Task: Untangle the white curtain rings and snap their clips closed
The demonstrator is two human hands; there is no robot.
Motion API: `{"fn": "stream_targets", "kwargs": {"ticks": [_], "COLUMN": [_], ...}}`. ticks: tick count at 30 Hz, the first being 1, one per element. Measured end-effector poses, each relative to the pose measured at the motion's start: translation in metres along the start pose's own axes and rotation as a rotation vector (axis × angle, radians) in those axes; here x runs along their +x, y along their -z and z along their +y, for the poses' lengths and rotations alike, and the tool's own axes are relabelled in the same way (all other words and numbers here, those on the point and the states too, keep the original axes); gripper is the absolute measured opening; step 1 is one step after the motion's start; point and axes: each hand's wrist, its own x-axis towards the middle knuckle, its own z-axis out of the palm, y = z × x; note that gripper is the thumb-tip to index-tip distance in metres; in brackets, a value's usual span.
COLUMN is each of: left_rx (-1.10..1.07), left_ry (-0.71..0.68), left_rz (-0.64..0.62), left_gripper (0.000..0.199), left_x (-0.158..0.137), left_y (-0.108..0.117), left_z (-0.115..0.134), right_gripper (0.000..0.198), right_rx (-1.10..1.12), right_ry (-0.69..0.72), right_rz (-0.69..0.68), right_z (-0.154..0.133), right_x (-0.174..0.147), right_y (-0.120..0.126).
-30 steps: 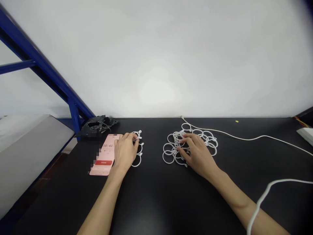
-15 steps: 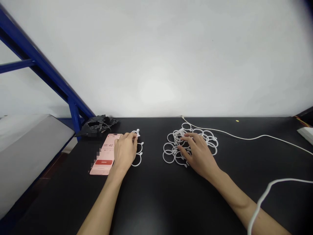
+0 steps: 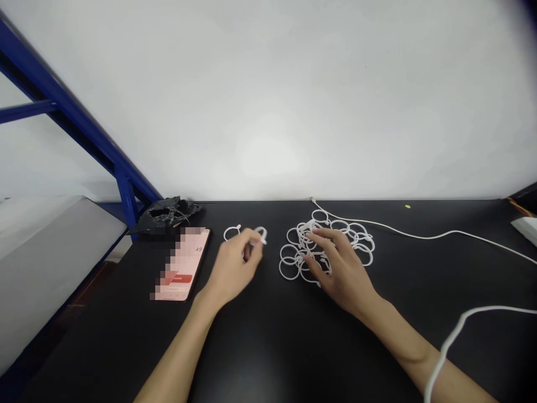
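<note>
My left hand (image 3: pixel 232 270) pinches a white plastic ring (image 3: pixel 264 231) between thumb and fingertips, just above the black table. Another white ring (image 3: pixel 239 227) with a small knob lies behind that hand, partly covered by it. My right hand (image 3: pixel 347 271) has its fingers spread over a loose pile of white rings (image 3: pixel 311 226). Its fingertips seem to touch the pile, and some rings are hidden beneath them. The piled rings overlap, and several show small knobs or clasps.
A phone (image 3: pixel 197 264) with a timer on its screen lies left of my left hand. Crumpled black plastic (image 3: pixel 170 211) sits behind it, near a blue metal frame (image 3: pixel 126 193). A thin white cable (image 3: pixel 390 228) runs along the back right; a thicker white cord (image 3: pixel 444 350) crosses my right forearm.
My left hand has moved right, away from the phone, and now carries a ring. A ring at the back left is more exposed. My right hand stays almost still over the pile.
</note>
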Motion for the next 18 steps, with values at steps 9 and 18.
{"fn": "stream_targets", "kwargs": {"ticks": [9, 18], "left_rx": [-0.417, -0.542], "left_ry": [-0.056, -0.083], "left_rz": [-0.610, -0.778], "left_gripper": [0.017, 0.043], "left_x": [-0.010, -0.018], "left_y": [-0.010, -0.021], "left_z": [0.025, 0.025], "right_gripper": [0.013, 0.022], "right_rx": [0.495, 0.591], "right_ry": [-0.247, -0.005], "right_rz": [-0.449, -0.440], "right_z": [-0.032, -0.051], "right_x": [-0.007, -0.015], "right_y": [0.009, 0.013]}}
